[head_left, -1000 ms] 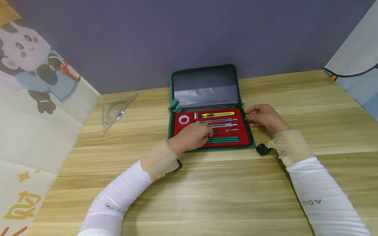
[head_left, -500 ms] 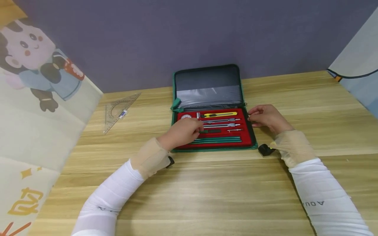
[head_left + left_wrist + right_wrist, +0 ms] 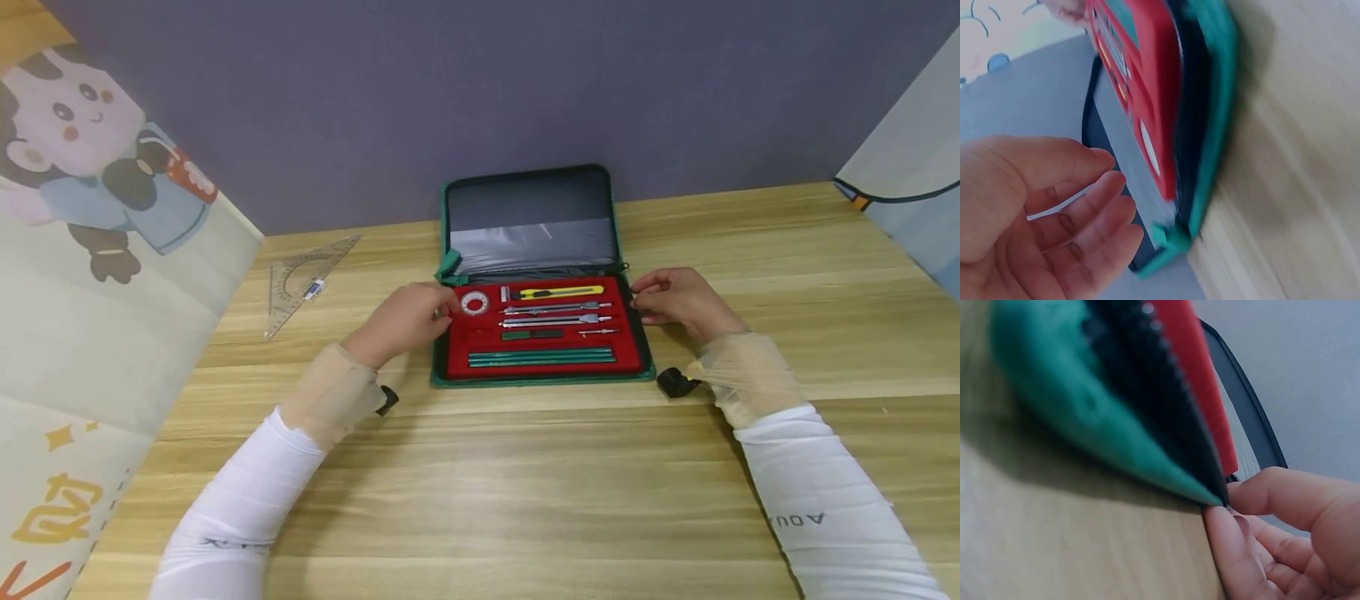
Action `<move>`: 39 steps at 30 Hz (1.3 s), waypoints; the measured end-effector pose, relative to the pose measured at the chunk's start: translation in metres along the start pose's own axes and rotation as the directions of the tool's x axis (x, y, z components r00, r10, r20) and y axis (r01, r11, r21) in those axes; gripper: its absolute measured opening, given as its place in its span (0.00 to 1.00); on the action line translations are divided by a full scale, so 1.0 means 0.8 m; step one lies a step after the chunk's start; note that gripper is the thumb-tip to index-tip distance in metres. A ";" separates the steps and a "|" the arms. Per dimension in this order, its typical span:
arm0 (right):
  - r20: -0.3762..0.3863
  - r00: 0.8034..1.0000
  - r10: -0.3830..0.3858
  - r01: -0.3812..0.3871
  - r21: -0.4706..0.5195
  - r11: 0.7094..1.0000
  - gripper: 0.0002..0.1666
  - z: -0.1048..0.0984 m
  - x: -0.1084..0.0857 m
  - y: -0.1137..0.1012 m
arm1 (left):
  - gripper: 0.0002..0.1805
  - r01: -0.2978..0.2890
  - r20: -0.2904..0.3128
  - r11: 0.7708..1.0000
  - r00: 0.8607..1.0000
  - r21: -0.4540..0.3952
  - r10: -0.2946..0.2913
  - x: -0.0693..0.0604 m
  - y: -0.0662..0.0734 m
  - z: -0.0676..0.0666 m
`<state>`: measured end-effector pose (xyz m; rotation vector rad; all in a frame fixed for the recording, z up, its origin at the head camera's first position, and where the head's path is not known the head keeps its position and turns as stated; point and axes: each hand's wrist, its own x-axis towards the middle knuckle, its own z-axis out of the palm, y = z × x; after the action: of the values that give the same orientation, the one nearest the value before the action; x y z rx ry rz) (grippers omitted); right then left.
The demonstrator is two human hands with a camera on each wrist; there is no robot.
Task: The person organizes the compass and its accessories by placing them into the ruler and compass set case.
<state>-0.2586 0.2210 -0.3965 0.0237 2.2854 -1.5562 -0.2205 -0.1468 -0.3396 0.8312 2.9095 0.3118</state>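
My right hand (image 3: pixel 682 302) pinches the red-lined green case (image 3: pixel 547 372); left of it, my left hand (image 3: pixel 405 322) curls loosely, seemingly empty.

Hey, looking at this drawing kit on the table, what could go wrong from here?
The right hand pinches one edge of the case while the left hand grips nothing; lifting now could tip it and perhaps slide the tools from the red tray.
The clear set square lies apart on the table, so it might get left out.
The green tab at the hinge could snag during closing.
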 end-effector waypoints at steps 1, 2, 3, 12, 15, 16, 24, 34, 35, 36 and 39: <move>-0.001 1.000 0.002 -0.002 0.000 1.000 0.24 0.000 0.000 0.000 | 0.09 0.010 -0.003 1.000 1.000 -0.001 -0.010 -0.002 -0.005 -0.002; -0.002 1.000 0.004 -0.004 0.000 1.000 0.24 0.000 0.000 0.000 | 0.09 0.016 -0.007 1.000 1.000 -0.003 -0.016 -0.004 -0.010 -0.005; -0.003 1.000 0.004 -0.004 -0.002 1.000 0.24 0.000 0.001 0.000 | 0.09 0.022 -0.011 1.000 1.000 -0.003 -0.022 -0.006 -0.016 -0.007; -0.004 1.000 0.009 -0.009 0.001 1.000 0.24 0.001 0.001 0.001 | 0.11 0.124 -0.014 0.992 0.992 -0.013 -0.124 -0.022 -0.072 -0.018; -0.003 1.000 0.008 -0.008 -0.003 1.000 0.24 0.001 0.000 0.001 | 0.12 0.165 -0.016 0.986 0.986 -0.015 -0.165 -0.026 -0.090 -0.019; -0.002 1.000 0.007 -0.007 -0.004 1.000 0.24 0.001 0.000 0.001 | 0.13 0.174 -0.021 0.985 0.984 -0.012 -0.175 -0.028 -0.095 -0.020; 0.000 1.000 0.007 -0.007 -0.004 1.000 0.24 0.001 0.001 0.001 | 0.13 0.242 -0.032 0.970 0.970 -0.009 -0.242 -0.042 -0.129 -0.028; -0.005 1.000 0.021 -0.021 -0.007 1.000 0.24 0.001 0.003 0.002 | 0.13 0.346 -0.038 0.938 0.937 -0.031 -0.347 -0.052 -0.165 -0.032; -0.005 1.000 0.022 -0.022 -0.006 1.000 0.24 0.001 0.004 0.002 | 0.14 0.358 -0.044 0.933 0.932 -0.035 -0.359 -0.053 -0.168 -0.033; -0.005 1.000 0.022 -0.022 -0.005 1.000 0.24 0.001 0.004 0.002 | 0.14 0.368 -0.050 0.929 0.928 -0.038 -0.369 -0.054 -0.172 -0.034; -0.004 1.000 0.021 -0.021 -0.004 1.000 0.24 0.001 0.004 0.002 | 0.15 0.394 -0.067 0.918 0.916 -0.038 -0.395 -0.057 -0.182 -0.034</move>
<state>-0.2609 0.2207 -0.3993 0.0496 2.2839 -1.5423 -0.2604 -0.2964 -0.3436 0.2153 3.0398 0.3427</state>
